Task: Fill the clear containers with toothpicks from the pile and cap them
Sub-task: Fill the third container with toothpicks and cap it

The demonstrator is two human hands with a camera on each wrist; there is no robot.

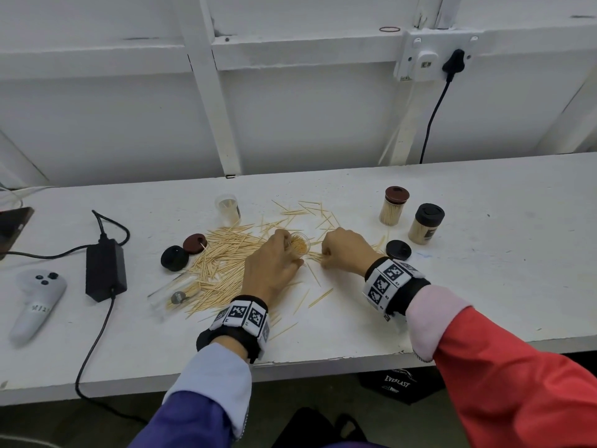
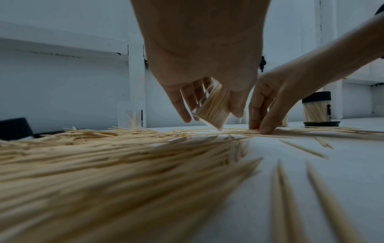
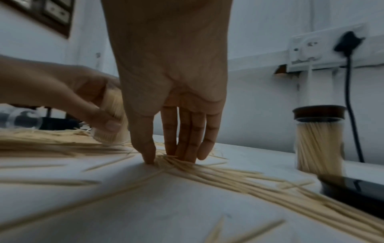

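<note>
The left hand (image 1: 273,266) grips a clear container (image 1: 299,243), fingers and thumb curled round its wall, and it is packed with toothpicks. The left wrist view shows that container (image 2: 212,108) tilted, its lower corner just above the scatter on the white table (image 1: 468,286). Just to its right, the right hand (image 1: 344,250) is down on the table with thumb and fingers pinching a small bundle of toothpicks (image 3: 174,162); the fingertips (image 3: 148,157) touch the surface.

The main toothpick pile (image 1: 223,260) spreads to the left of the left hand, with loose sticks trailing far and right. At the pile's left edge lie two caps side by side, a black cap (image 1: 174,258) and a brown cap (image 1: 194,243). A clear container lying on its side (image 1: 174,294) sits at the near-left edge of the pile, holding some sticks. Farther back, an upright open container (image 1: 228,209) holds only a few.

Over on the right, two filled containers stand capped: the brown-capped one (image 1: 393,205) farther back, the black-capped one (image 1: 425,224) nearer and to its right. Another black cap (image 1: 398,249) lies flat on the table, just right of the right hand.

On the far left: a black power adapter (image 1: 105,270) and a white controller (image 1: 35,302).
</note>
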